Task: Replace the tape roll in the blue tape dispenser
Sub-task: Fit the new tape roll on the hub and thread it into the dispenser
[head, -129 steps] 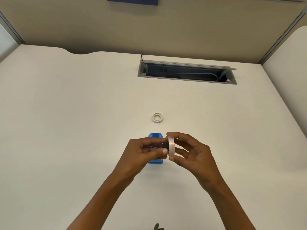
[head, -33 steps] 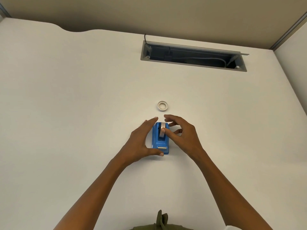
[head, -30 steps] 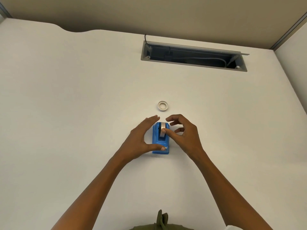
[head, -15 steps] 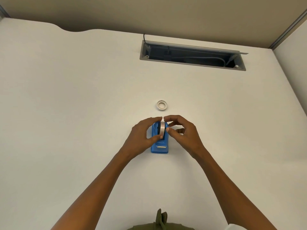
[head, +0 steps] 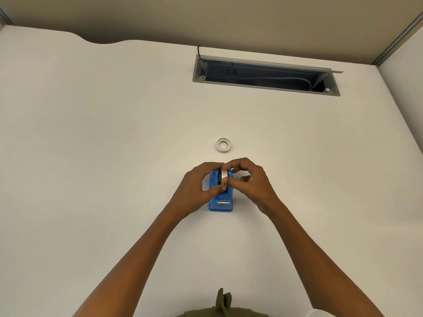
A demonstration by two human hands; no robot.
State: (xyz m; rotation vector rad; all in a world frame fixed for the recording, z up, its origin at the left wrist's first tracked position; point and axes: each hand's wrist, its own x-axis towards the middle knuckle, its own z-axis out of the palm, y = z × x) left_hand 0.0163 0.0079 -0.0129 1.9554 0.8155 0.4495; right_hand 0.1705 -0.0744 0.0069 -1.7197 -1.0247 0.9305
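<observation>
The blue tape dispenser (head: 220,203) stands on the white desk (head: 103,156), its metal cutter facing me. A pale tape roll (head: 224,173) sits on edge in the dispenser's well. My left hand (head: 196,191) wraps the dispenser's left side, with its thumb across the front of the roll. My right hand (head: 249,181) pinches the roll from the right, index finger over its top and thumb on its front. Both hands hide most of the roll and the dispenser's far half. A small white ring, an empty tape core (head: 223,145), lies flat on the desk just beyond the hands.
A grey cable opening (head: 265,75) with cords inside is cut into the desk at the back right. A beige partition wall (head: 206,17) runs behind the desk. A piece of olive cloth (head: 223,305) shows at the bottom edge.
Seconds ago both hands held the roll in the air above the dispenser. The roll now sits in the dispenser's well, and both hands have closed in on it over the last second.
</observation>
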